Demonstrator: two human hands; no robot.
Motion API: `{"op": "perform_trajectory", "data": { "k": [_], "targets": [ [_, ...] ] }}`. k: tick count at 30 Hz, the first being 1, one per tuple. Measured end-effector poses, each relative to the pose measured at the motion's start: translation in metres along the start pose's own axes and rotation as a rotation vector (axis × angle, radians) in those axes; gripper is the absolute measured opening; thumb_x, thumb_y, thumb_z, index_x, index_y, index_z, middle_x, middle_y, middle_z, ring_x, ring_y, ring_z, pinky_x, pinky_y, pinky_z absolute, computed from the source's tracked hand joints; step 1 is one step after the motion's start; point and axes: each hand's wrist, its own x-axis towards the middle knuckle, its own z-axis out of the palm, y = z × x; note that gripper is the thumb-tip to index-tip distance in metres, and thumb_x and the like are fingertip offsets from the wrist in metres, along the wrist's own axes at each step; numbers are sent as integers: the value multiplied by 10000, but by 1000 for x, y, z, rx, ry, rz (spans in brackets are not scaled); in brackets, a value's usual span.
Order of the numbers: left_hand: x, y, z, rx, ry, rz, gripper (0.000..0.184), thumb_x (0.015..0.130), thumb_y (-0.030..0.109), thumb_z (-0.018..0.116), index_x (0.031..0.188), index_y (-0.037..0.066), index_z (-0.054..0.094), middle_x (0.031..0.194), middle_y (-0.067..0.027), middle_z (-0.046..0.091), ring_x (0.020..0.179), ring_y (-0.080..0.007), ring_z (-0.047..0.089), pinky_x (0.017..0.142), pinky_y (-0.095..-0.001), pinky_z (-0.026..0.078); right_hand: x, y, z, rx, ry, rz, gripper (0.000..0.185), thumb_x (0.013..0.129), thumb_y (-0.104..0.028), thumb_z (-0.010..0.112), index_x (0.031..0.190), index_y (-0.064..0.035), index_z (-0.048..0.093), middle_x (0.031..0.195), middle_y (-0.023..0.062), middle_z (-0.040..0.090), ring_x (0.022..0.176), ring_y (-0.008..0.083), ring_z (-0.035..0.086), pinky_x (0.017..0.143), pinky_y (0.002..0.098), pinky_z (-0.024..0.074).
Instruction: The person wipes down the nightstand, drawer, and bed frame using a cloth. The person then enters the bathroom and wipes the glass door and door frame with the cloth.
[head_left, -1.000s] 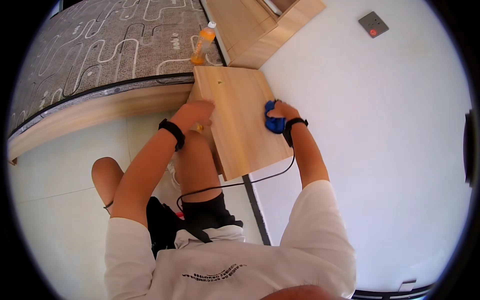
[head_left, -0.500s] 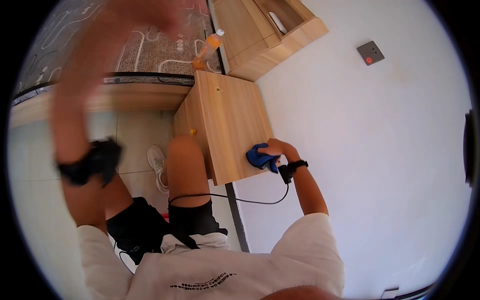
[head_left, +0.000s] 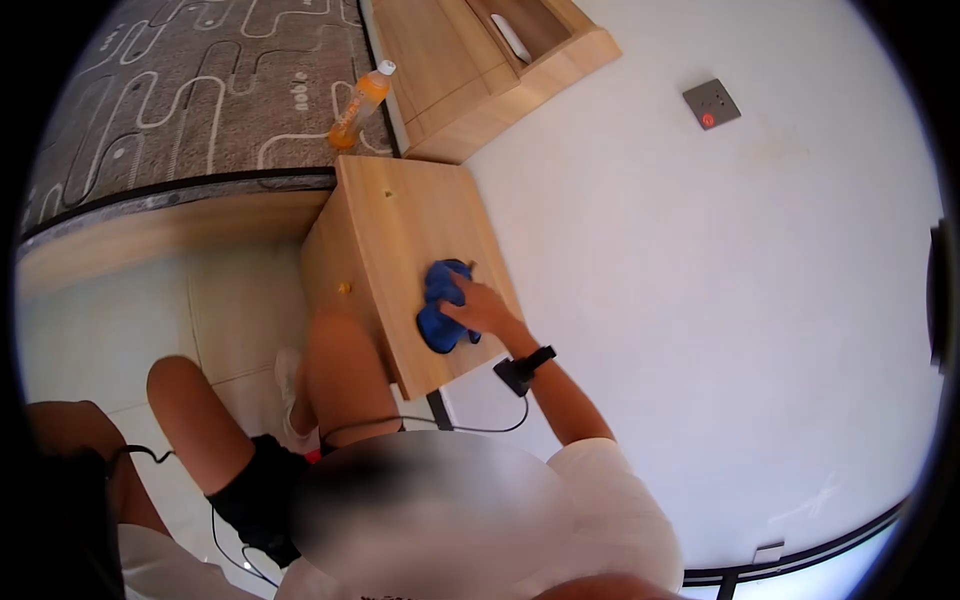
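My right hand [head_left: 478,306] is pressed on a crumpled blue cloth [head_left: 440,318], fingers bent over its right side. The cloth lies on the wooden top of a small cabinet [head_left: 410,225], in its lower half. A black band with a small box and a cable circles my right wrist. My left arm is folded at the lower left edge; its hand is out of view. A small yellowish knob [head_left: 345,288] sits on the cabinet's front, near my knee.
A bottle of orange drink [head_left: 361,105] stands on the patterned mattress [head_left: 200,90] at the upper left. Beyond the cabinet is a wooden unit [head_left: 440,70] with an open compartment holding a white object. A socket [head_left: 711,104] is on the white wall. A black cable crosses below the cabinet.
My right hand and the cloth have moved left from the cabinet top's wall side towards its middle. My left arm has swung up over the mattress, then down to the lower left.
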Motion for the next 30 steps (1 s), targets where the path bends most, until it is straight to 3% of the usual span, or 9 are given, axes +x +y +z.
{"op": "perform_trajectory", "data": {
  "k": [1,7,13,14,17,19,25,27,30],
  "targets": [
    [8,-9,5,-37,-16,26,298,992,326,488,1054,75,636,1033,-66,618,927,-195,600,910,-359,439,4,-2,8,-45,-76,62,813,795,-442,610,1491,-141,316,1204,271,586,1085,444,579,920,481,482],
    [84,-60,-11,-126,-200,212,295,993,320,485,1058,69,624,1052,-76,606,952,-206,583,926,-370,426,-28,-25,-19,43,-125,189,796,767,-414,623,1485,-241,325,1238,253,564,1040,441,600,880,485,506],
    [149,-40,-39,-227,-220,135,292,993,314,481,1062,62,613,1071,-86,594,978,-217,566,941,-381,412,-64,-30,-19,78,-151,387,777,773,-377,637,1480,-247,341,1240,247,570,1048,435,599,877,493,504],
    [145,-45,-33,-220,-229,134,292,993,313,481,1063,61,611,1074,-88,592,982,-219,563,944,-383,410,-57,-22,22,143,-195,400,756,771,-366,645,1463,-235,373,1227,249,579,1055,434,597,889,492,499],
    [203,-29,-72,-229,-230,67,290,993,309,479,1065,58,606,1084,-93,586,995,-225,555,951,-389,404,-46,12,-44,422,-479,426,656,757,-331,676,1362,-142,506,1180,257,601,1073,433,591,918,479,488],
    [230,-11,-98,-229,-239,-4,289,993,307,478,1066,56,602,1090,-96,581,1003,-228,549,956,-392,399,-35,-82,-52,326,-231,358,563,758,-289,679,1262,-60,575,1158,268,602,1062,430,594,912,470,491],
    [361,-20,-162,-208,-373,51,287,994,301,474,1070,50,591,1109,-106,569,1028,-239,533,972,-403,386,45,-110,-195,563,53,357,431,713,-102,633,1134,-12,618,1243,286,523,1142,445,531,988,477,440],
    [341,-32,-157,-229,-364,83,286,994,299,473,1072,48,587,1115,-110,565,1037,-243,527,977,-407,381,45,-108,-144,370,417,304,416,702,-70,603,1116,-19,610,1172,261,528,1097,451,539,964,453,445],
    [364,8,-174,-234,-378,94,285,994,296,472,1074,45,581,1125,-115,559,1049,-248,519,985,-413,374,48,-118,-235,552,592,359,407,692,24,526,1091,6,605,1053,235,583,1013,403,574,896,416,470]
  ]
}}
